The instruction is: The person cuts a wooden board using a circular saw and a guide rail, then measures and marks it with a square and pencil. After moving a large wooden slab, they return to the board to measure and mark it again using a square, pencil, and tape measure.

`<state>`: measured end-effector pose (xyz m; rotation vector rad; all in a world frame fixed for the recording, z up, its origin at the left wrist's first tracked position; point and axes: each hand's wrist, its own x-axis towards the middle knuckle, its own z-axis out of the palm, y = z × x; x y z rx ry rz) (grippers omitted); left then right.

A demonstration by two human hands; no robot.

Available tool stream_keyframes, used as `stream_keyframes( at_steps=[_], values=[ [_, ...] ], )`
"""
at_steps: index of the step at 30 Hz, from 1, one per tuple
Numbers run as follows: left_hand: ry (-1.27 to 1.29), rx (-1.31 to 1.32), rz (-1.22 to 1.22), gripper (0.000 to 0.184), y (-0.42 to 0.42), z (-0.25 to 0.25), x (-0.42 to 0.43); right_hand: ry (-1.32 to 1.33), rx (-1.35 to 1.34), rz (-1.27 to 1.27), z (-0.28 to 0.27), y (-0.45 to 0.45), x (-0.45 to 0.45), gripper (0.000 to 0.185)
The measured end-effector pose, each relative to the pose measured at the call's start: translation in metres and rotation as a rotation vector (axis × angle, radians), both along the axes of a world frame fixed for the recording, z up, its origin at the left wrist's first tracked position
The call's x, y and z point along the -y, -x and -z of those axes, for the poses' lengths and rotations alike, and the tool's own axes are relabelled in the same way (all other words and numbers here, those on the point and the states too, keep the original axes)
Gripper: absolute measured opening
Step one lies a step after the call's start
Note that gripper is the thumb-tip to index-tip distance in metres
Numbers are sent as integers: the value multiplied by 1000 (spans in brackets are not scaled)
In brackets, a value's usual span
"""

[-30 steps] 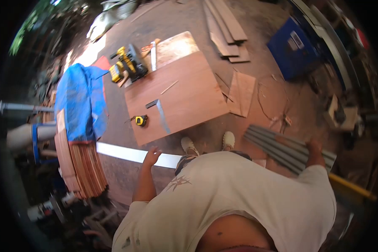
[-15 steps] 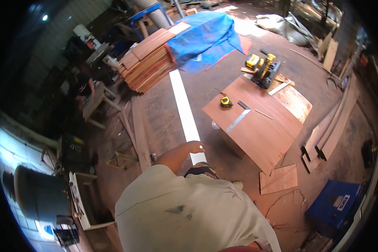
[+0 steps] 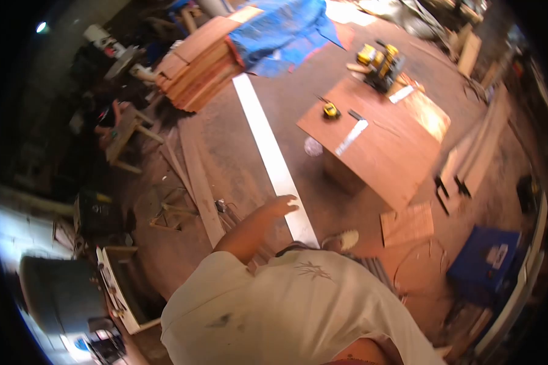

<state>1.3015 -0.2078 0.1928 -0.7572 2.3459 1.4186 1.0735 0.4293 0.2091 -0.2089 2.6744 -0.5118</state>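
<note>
My left hand is stretched forward over a long white board. Its thumb and fingers look slightly apart and a little bent, and white shows through the gap between them. Blur hides whether the fingers touch the board. The board runs from beside a stack of planks back towards my body, where my clothing covers its near end. My right hand is out of view. A wooden panel lies to the right, bearing a yellow tape measure, a try square and a yellow circular saw at its far edge.
A blue tarp covers part of the plank stack. At left are a low wooden bench, where another person is partly visible, and long planks on the floor. A blue box and a small wooden sheet lie at right.
The view has shifted, so the board and panel sit higher in the picture. My left hand now lies farther from the board's far end, and its fingers look more spread. My shoe has come into fuller view.
</note>
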Motion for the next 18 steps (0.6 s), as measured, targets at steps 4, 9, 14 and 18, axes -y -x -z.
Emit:
stream_keyframes(
  at_steps=[4,9,14,18],
  values=[
    [29,-51,52,58,-93,91,9,-29,51,205,-15,-86,-68,39],
    [112,210,266,41,-212,121,10,-683,-79,-257,64,-48,-98,37],
    [-12,195,-234,38,-283,120,-23,7,-141,-272,-57,-51,156,38],
    [12,202,-100,38,-287,134,-22,155,-105,-438,-69,-40,250,30]
  ],
)
